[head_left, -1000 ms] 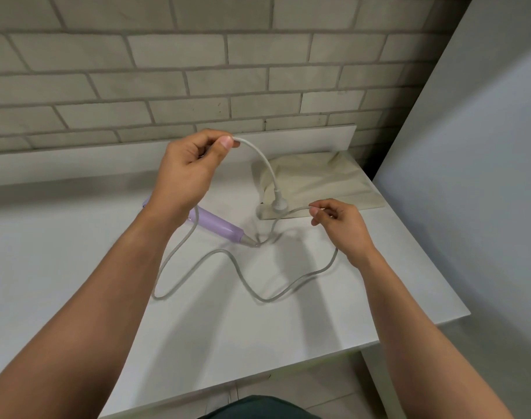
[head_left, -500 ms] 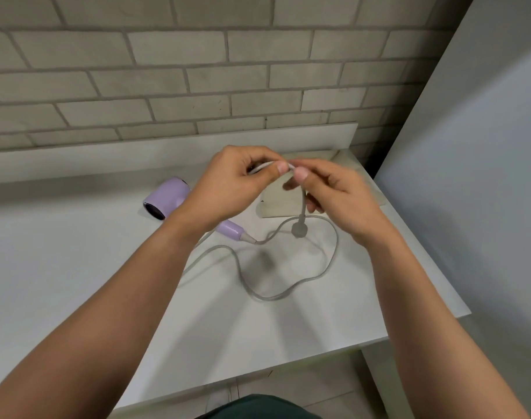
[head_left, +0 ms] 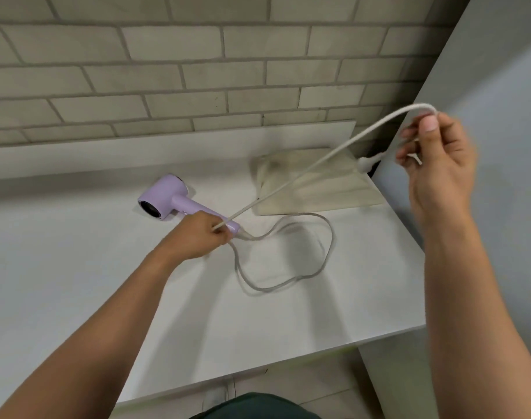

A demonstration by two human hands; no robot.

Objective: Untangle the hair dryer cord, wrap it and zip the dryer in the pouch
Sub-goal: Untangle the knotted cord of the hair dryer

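A lilac hair dryer (head_left: pixel 167 199) lies on the white table (head_left: pixel 76 267), nozzle facing front left. Its grey-white cord (head_left: pixel 315 163) runs taut from my left hand (head_left: pixel 199 237), which pinches it beside the handle's end, up to my right hand (head_left: pixel 436 164), raised at the right. My right hand grips the cord near the white plug (head_left: pixel 368 161), which hangs just left of the fingers. A slack loop of the cord (head_left: pixel 324 258) lies on the table in front of the handle. The beige fabric pouch (head_left: pixel 333 189) lies flat behind the loop, under the taut cord.
A brick wall (head_left: pixel 197 71) with a low white ledge runs behind the table. A grey panel (head_left: pixel 500 86) stands at the right side, close to my raised hand. The table's front edge (head_left: pixel 258 367) is near my body.
My hands, close together over the pouch half a second ago, have pulled apart. The left went down to the dryer handle; the right rose to the right, stretching the cord straight.
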